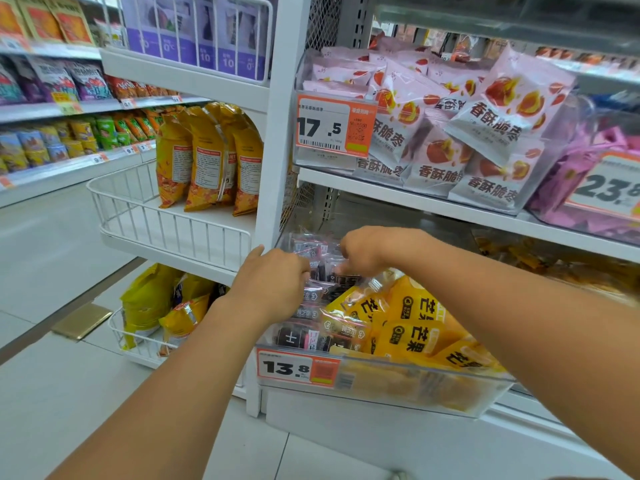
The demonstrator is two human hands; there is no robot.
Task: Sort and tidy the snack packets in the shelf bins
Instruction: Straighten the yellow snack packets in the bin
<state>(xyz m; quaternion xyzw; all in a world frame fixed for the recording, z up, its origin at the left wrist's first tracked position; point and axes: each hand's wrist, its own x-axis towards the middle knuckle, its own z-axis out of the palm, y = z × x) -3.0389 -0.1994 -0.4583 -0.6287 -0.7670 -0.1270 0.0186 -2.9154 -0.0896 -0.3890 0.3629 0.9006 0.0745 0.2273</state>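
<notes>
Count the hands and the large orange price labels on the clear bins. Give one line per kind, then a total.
Hands: 2 – left hand, right hand
Orange price labels: 3 – 17.5 label, 13.8 label, 23 label
Total: 5

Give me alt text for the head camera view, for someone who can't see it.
Both hands, left hand and right hand, reach into a clear shelf bin among dark snack packets, beside yellow mango packets. Pink packets fill the bin above.
</notes>
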